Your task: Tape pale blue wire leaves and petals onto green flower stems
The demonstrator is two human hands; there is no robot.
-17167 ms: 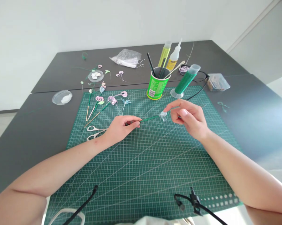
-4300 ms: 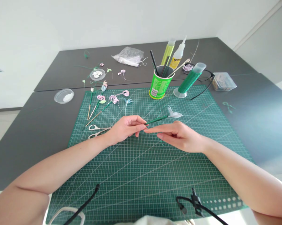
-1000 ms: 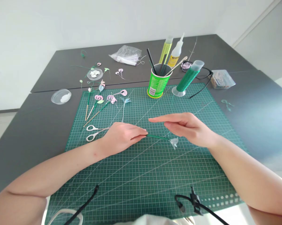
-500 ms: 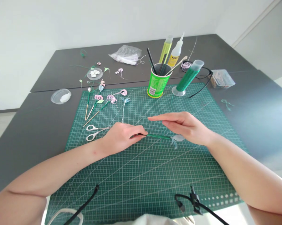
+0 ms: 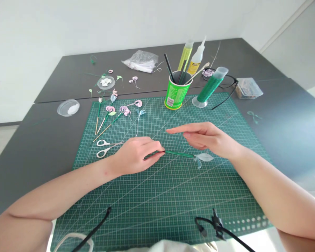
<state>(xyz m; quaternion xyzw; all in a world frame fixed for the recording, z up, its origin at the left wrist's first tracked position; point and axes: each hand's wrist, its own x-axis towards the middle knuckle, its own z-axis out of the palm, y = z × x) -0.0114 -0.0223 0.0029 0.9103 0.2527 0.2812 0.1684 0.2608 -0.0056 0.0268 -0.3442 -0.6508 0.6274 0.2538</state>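
My left hand [image 5: 141,154] is closed round a green-wrapped flower stem [image 5: 179,154], pinching it between thumb and fingertips. Pale blue petals [image 5: 205,157] spread from its right end, just below my right hand [image 5: 206,136]. That hand hovers over the stem with the index finger stretched to the left, and I see nothing in it. White-handled scissors [image 5: 103,153] lie left of my left hand, their tips hidden behind it. Beyond my left hand lies a thin wire stem with small blue petals [image 5: 140,112].
On the green cutting mat [image 5: 157,203] lie several pink flower stems [image 5: 110,110]. At the back stand a green can [image 5: 177,92] holding tools, a green tube on a round base [image 5: 212,85] and a glue bottle [image 5: 196,59]. Glasses [image 5: 234,82] and a clear box [image 5: 248,88] are right.
The petals now show fully, to the right of where they were partly covered by my right hand. My right hand has lifted slightly, its lower fingers more curled. My left hand keeps its grip.
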